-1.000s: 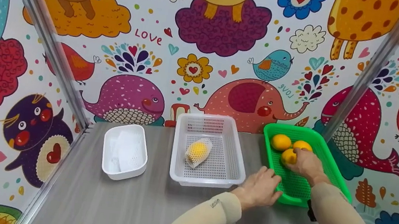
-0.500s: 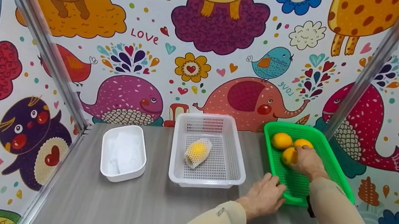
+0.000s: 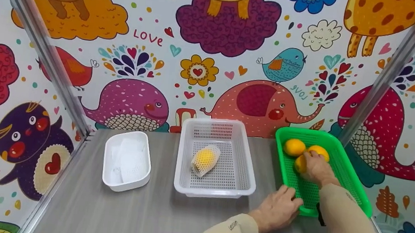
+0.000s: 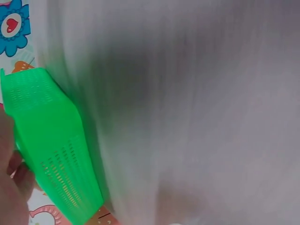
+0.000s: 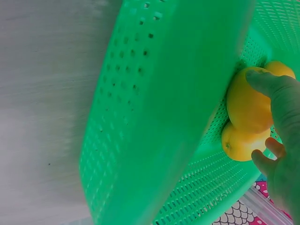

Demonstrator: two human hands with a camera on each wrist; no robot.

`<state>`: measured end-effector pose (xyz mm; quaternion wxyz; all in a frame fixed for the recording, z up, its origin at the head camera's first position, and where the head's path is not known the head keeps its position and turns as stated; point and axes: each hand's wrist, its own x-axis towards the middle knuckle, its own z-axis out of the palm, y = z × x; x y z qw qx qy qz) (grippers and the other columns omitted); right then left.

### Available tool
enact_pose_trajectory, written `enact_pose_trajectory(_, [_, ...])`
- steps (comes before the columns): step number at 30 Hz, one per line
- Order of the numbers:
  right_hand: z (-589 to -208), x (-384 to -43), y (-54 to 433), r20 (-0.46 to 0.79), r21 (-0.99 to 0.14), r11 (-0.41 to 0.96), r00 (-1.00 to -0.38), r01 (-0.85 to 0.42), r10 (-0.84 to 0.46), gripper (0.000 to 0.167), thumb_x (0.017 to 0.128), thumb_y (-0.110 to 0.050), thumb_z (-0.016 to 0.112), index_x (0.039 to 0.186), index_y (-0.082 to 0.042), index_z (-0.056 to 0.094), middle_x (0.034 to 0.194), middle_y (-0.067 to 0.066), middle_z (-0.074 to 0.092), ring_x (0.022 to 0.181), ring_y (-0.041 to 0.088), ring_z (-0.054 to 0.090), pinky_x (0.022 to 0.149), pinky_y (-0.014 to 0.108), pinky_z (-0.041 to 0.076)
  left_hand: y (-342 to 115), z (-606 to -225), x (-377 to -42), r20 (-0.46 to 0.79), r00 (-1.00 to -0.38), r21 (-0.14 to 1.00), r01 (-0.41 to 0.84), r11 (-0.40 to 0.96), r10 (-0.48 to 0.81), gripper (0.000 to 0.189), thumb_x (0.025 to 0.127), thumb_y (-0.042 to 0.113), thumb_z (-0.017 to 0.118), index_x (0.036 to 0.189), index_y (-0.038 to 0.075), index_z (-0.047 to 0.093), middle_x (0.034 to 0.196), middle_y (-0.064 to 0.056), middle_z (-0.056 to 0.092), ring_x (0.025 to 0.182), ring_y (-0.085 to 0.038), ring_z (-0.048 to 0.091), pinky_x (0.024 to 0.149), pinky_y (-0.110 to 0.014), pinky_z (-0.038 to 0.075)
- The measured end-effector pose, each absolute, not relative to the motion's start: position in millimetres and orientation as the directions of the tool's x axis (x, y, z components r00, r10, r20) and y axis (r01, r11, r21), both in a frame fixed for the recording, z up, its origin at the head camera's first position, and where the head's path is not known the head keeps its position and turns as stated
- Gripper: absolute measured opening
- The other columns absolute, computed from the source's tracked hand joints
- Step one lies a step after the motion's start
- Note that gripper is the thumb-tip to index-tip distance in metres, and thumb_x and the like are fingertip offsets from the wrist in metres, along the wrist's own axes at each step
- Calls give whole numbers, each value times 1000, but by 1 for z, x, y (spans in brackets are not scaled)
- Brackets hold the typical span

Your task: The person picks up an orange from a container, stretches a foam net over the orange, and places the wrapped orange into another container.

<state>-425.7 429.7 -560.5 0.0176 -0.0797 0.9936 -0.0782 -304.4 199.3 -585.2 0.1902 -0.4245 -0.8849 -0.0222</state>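
Three oranges lie in the green plastic basket (image 3: 354,196) on the right. My right hand (image 3: 318,168) reaches inside and holds the nearest orange (image 5: 248,103), its thumb across the top in the right wrist view. Behind it are a left orange (image 3: 294,147) and another orange (image 3: 320,152), partly covered by the hand. At the basket's near left corner, my left hand (image 3: 278,209) holds the rim with curled fingers; the left wrist view shows its fingers (image 4: 22,178) against the green wall.
A white perforated basket (image 3: 246,171) stands mid-table, with a yellow fruit in a white foam net (image 3: 205,159) inside. Farther left is a small white tub (image 3: 146,176) holding white netting (image 3: 134,159). Printed wall panels (image 3: 233,64) with metal posts (image 3: 392,71) enclose the grey table (image 3: 133,217).
My left hand has slid slightly nearer along the green basket's rim. My right hand stays at the same orange, with its fingers a little farther over it. The head view has shifted slightly.
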Motion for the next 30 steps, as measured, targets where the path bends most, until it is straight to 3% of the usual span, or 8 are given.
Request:
enact_pose_trajectory(6, [-565, -425, 430, -38, -136, 975, -983, -173, -179, 69, 98, -9, 78, 158, 8, 49, 156, 44, 48, 132, 66, 55, 108, 79, 53, 199, -591, -304, 424, -509, -154, 775, 613, 749, 17, 116, 37, 59, 123, 30, 74, 116, 8, 65, 108, -7, 60, 82, -13, 56])
enact_pose_trajectory(13, [-568, -424, 432, -25, -135, 979, -988, -150, -155, 68, 95, -5, 79, 157, 5, 53, 139, 43, 53, 113, 57, 59, 98, 74, 58, 201, -591, -304, 445, -482, -187, 774, 605, 755, 19, 117, 35, 57, 124, 31, 73, 117, 9, 65, 109, -8, 59, 81, -12, 56])
enact_pose_trajectory(21, [-568, -423, 427, -55, -132, 980, -986, -147, -156, 64, 93, -22, 89, 137, 14, 59, 124, 37, 62, 102, 48, 68, 91, 63, 61, 202, -588, -307, 426, -504, -193, 761, 620, 752, 18, 115, 42, 61, 123, 33, 74, 120, 9, 67, 111, -8, 59, 84, -13, 57])
enact_pose_trajectory(30, [-572, -423, 424, -248, -201, 976, -960, -78, -128, 86, 98, -32, 83, 157, 17, 44, 136, 43, 60, 115, 51, 66, 99, 66, 56, 202, -592, -309, 450, -505, -206, 744, 636, 737, 18, 113, 46, 65, 121, 34, 75, 115, 9, 67, 109, -9, 60, 85, -14, 58])
